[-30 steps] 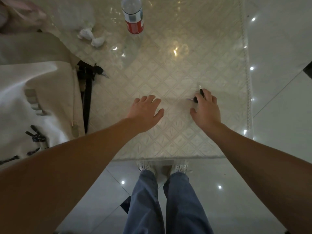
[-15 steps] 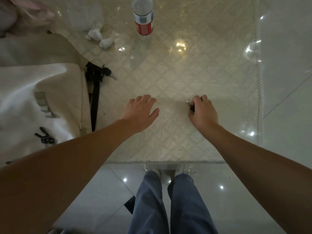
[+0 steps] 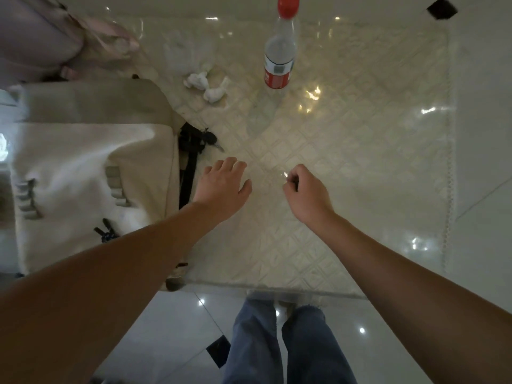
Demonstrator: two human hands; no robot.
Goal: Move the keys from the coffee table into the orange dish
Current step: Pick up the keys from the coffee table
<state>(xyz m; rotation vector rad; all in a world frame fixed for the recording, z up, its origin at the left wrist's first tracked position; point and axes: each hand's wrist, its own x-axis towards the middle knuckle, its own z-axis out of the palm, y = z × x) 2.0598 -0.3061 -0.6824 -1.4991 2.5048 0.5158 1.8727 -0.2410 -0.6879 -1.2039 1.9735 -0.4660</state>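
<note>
Right hand: your right hand is curled into a loose fist above the middle of the counter, fingers drawn together and clamped on the keys.
Keys: only a small glint of metal and a dark bit show between your thumb and curled fingers; the rest is hidden inside the fist, so you cannot tell their shape.
Left hand: your left hand is palm down just beside the right one, fingers spread apart and holding nothing; whether it touches the counter is unclear.
Counter: it is pale and glossy, with a quilted diamond pattern under the shine.
Bag: a cream canvas bag lies on the left part of the counter, its black strap running along the edge nearest your left hand.
Bottle: a clear plastic bottle with a red cap and red label stands upright at the far side, well apart from both hands.
Tissues: two crumpled white tissues lie left of the bottle.
Orange dish: it is not in view.
</note>
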